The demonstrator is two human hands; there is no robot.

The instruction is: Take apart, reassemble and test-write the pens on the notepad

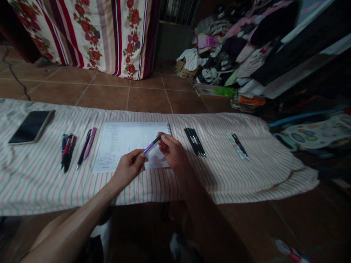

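On a striped cloth (246, 175), the left hand (128, 168) and right hand (171, 149) both pinch a purple pen (150, 147) over a spiral notebook (128, 146). Black pens (194, 141) lie at 3 o'clock, more pens (67, 153) at 9 o'clock, a phone (31, 127) beyond them, and a heap of clothes (233, 47) stands at 1 o'clock.

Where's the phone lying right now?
In the head view, the smartphone lies at the far left end of the striped cloth, just left of a cluster of pens.

Glossy purple plastic pen (150, 147), matt striped cloth (225, 179)
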